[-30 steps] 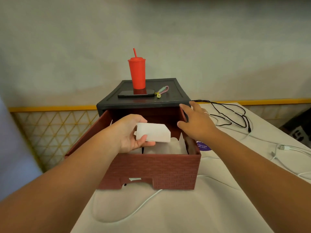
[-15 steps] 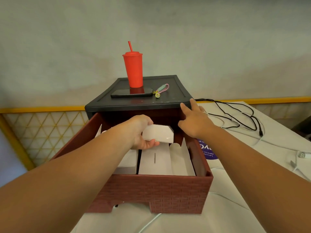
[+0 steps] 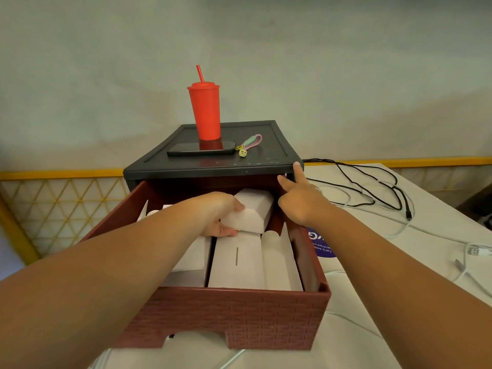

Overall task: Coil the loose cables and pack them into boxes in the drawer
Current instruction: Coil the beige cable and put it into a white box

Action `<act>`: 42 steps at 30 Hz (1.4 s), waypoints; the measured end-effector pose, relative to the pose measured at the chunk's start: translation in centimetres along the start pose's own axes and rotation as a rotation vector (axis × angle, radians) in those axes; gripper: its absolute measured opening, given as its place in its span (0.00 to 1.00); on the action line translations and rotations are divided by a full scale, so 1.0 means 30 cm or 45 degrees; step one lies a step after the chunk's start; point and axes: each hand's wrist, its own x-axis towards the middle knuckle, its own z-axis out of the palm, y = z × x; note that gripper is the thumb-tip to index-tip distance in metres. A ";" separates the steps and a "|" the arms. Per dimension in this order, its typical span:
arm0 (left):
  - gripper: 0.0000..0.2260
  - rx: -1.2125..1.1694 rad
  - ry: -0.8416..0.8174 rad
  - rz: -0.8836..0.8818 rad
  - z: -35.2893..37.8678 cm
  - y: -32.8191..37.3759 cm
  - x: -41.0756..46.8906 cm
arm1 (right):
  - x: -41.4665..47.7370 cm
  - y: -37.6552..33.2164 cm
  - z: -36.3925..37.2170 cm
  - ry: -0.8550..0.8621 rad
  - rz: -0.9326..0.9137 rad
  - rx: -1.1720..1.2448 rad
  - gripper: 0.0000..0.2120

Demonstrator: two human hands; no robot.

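Inside the open drawer, near the back, the left hand holds a small white box, fingers wrapped round it, over other white boxes. The right hand touches the black cabinet with straight fingers. A black cable lies loose on the surface.

The drawer stands pulled out in front of the cabinet. Inside it three boxes lie side by side: left box, middle box, right box. Over their far ends the left hand holds a small box. At the drawer's back right corner the right hand touches the cabinet edge. Behind the drawer, on the cabinet, a phone lies just before a tumbler, a strap beside them. Right of the drawer, on the table, lie a sticker, a far cable and a near cable.
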 end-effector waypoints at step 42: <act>0.16 1.870 -0.215 0.716 0.206 0.016 0.063 | 0.002 0.005 0.022 -0.004 -0.007 0.106 0.32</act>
